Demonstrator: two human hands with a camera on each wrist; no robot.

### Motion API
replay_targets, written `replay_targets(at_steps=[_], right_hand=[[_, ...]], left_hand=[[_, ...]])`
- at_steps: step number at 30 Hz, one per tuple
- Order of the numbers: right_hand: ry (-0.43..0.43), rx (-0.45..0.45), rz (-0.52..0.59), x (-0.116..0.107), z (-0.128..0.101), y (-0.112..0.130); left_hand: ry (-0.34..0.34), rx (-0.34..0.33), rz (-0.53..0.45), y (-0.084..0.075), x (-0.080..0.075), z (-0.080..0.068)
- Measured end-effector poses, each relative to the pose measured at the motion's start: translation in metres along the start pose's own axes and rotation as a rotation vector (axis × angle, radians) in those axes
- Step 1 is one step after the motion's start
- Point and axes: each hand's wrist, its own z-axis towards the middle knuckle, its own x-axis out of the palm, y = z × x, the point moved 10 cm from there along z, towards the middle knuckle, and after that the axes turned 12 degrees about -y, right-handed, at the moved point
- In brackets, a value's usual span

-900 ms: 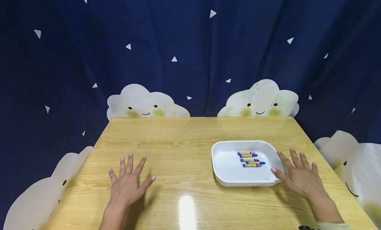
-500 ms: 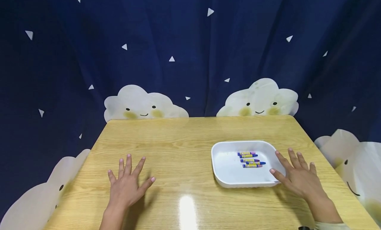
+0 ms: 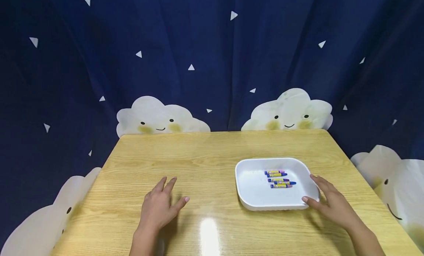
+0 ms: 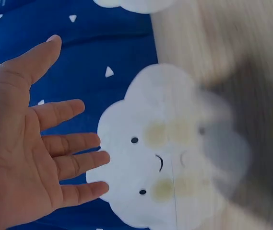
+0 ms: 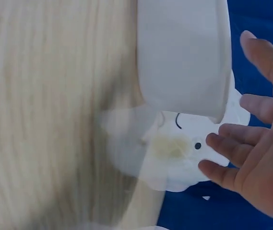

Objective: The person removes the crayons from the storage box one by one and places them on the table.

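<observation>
A white plastic tray (image 3: 255, 200) sits on the right half of the table, with several crayons (image 3: 279, 180) in yellow wrappers lying in a loose row inside it. At the tray's right end is my right hand (image 3: 336, 206), its thumb and fingertips close by the rim. The right wrist view shows that hand (image 5: 266, 148) with fingers extended beside the tray's outer wall (image 5: 184, 57). My left hand (image 3: 157, 208) hovers over the left part of the table, holding nothing. In the left wrist view its palm (image 4: 26, 153) faces sideways, fingers spread.
The light wooden table (image 3: 185, 156) carries a bright reflection near its front. A dark blue curtain (image 3: 212, 46) with white triangles and smiling clouds hangs behind and at both sides.
My left hand has moved right and turned its palm inward. The right hand has turned sideways at the tray's end, its fingers drawn together. Tray and crayons stay put.
</observation>
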Motion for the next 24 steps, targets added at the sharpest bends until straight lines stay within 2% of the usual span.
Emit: replay_targets(at_steps=[5, 9, 12, 19, 24], right_hand=[[-0.014, 0.059, 0.100, 0.002, -0.001, -0.010], [0.036, 0.171, 0.261, 0.011, -0.004, -0.025], [0.075, 0.232, 0.332, 0.017, -0.006, -0.034], [0.119, 0.241, 0.260, 0.027, -0.010, -0.043], [0.129, 0.234, 0.186, 0.028, -0.008, -0.043]], left_hand=[[-0.026, 0.029, -0.137, -0.025, 0.006, 0.004], [-0.016, 0.048, -0.256, -0.047, 0.015, 0.007], [0.002, 0.076, -0.325, -0.065, 0.024, 0.010], [0.041, 0.113, -0.471, -0.104, 0.049, 0.019], [0.069, 0.135, -0.530, -0.128, 0.067, 0.024]])
